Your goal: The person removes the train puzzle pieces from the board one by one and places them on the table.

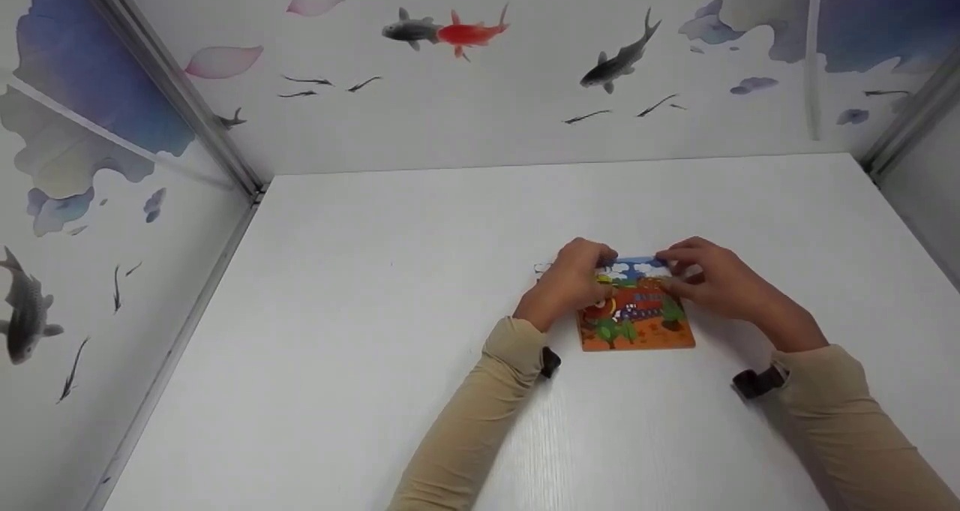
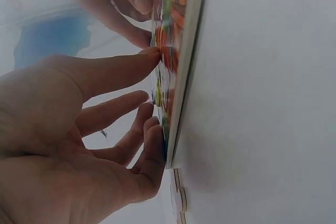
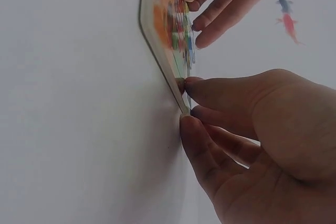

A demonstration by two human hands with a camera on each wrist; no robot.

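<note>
A small jigsaw puzzle (image 1: 637,323) lies flat on the white table, with an orange lower part, green plants and a blue sky with clouds. My left hand (image 1: 574,278) is over its left side, thumb on the picture and curled fingers around the upper left edge. On the right side, my right hand (image 1: 712,278) grips the board's edge, its thumb on the face and fingertips at the rim in the right wrist view. A loose puzzle piece (image 2: 181,198) lies on the table just beyond the board, partly behind the left hand in the head view.
The white table (image 1: 337,308) stretches widely left and in front of the puzzle. White panels with painted fish (image 1: 472,34) enclose its back and sides. A dark wrist strap (image 1: 757,382) shows at the right sleeve, and another strap (image 1: 550,362) at the left.
</note>
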